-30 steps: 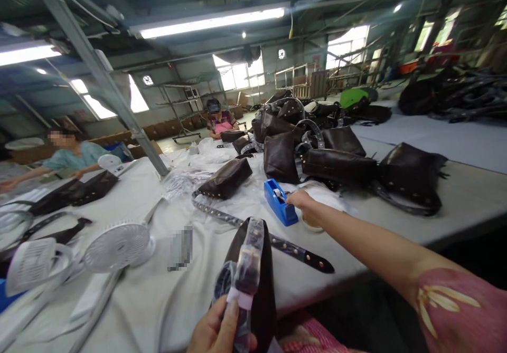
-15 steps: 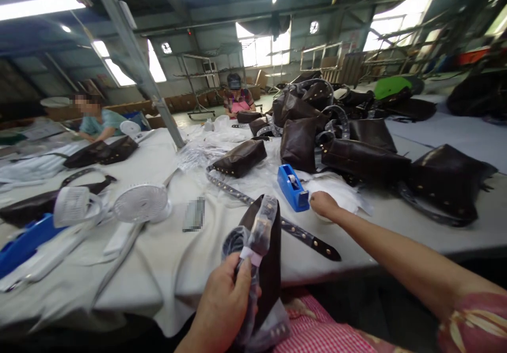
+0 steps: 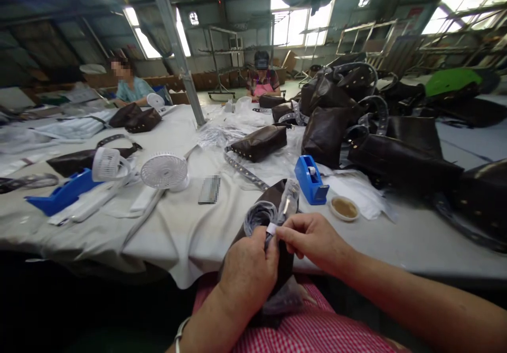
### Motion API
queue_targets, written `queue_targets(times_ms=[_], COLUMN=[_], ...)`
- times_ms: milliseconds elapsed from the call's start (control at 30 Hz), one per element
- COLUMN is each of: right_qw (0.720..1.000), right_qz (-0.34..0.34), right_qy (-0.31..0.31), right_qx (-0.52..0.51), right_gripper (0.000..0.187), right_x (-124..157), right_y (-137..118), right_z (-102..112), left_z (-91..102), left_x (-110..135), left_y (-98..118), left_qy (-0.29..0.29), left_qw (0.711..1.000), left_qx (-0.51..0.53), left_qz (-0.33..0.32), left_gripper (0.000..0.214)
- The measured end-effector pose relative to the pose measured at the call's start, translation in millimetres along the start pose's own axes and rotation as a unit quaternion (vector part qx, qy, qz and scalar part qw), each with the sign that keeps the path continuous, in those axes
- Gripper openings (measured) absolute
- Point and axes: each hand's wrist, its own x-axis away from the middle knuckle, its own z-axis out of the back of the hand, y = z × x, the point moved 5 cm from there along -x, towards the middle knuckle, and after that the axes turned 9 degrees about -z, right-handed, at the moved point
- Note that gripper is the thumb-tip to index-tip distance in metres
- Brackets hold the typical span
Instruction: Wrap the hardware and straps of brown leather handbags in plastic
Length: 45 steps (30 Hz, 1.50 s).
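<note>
A dark brown leather bag (image 3: 285, 269) stands close to my body at the table edge. Its plastic-wrapped strap (image 3: 259, 215) is coiled at the top. My left hand (image 3: 250, 262) is closed around the strap bundle and holds it against the bag. A short white band (image 3: 271, 229) goes around the strap just above my left thumb. My right hand (image 3: 317, 241) is closed in a pinch at the right end of this band. Beyond it stand a blue tape dispenser (image 3: 311, 180) and a small round dish (image 3: 344, 209) with a brown filling.
Many brown bags (image 3: 322, 136) are heaped at the right and back. White sheets (image 3: 362, 192) lie beside the dish. At left are a white fan (image 3: 164, 171), a blurred flat object (image 3: 209, 189) and another blue dispenser (image 3: 65, 192). A metal post (image 3: 178, 52) rises behind. Two people sit across.
My right hand has come from the round dish to the white band on the strap, uncovering the dish. My left hand keeps its hold. The view has shifted, so the scene sits further right.
</note>
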Motion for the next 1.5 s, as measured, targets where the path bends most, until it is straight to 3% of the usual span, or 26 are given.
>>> queue_targets(times_ms=[267, 433, 633, 933, 1167, 1300, 1400, 1500], right_qw=[0.996, 0.992, 0.975, 0.967, 0.977, 0.984, 0.988, 0.989], right_qz=[-0.064, -0.083, -0.173, -0.148, -0.133, -0.114, -0.108, -0.088], right_qy=[0.019, -0.001, -0.013, -0.086, -0.040, -0.021, -0.026, -0.052], right_qx=[-0.050, -0.092, -0.140, -0.188, -0.165, -0.133, -0.103, -0.103], right_gripper=[0.040, 0.044, 0.041, 0.046, 0.038, 0.040, 0.046, 0.050], right_x=[-5.6, -5.6, -6.4, 2.2, -0.2, -6.6, -10.5, -13.0], right_y=[15.6, 25.6, 36.1, 42.5, 38.3, 30.2, 27.4, 25.6], right_z=[-0.2, -1.9, -8.3, -10.9, -12.6, -13.4, -14.0, -15.1], left_z=[-6.6, -10.0, -14.6, -10.6, -5.1, -0.4, -0.9, -7.1], left_x=[1.7, 2.1, 3.7, 8.6, 7.8, 4.8, 5.0, 6.8], left_y=[2.9, 7.4, 12.3, 4.4, -2.2, -8.3, -13.9, -18.7], left_qy=[-0.002, -0.015, -0.017, 0.006, 0.017, 0.034, 0.032, 0.014], left_qw=[0.997, 0.994, 0.990, 0.992, 0.999, 0.997, 0.981, 0.945], left_qx=[-0.075, -0.111, -0.139, -0.122, -0.037, 0.065, 0.190, 0.322], left_qz=[0.007, 0.006, -0.006, 0.004, -0.003, -0.009, 0.016, 0.053], left_gripper=[0.032, 0.034, 0.039, 0.035, 0.030, 0.028, 0.032, 0.038])
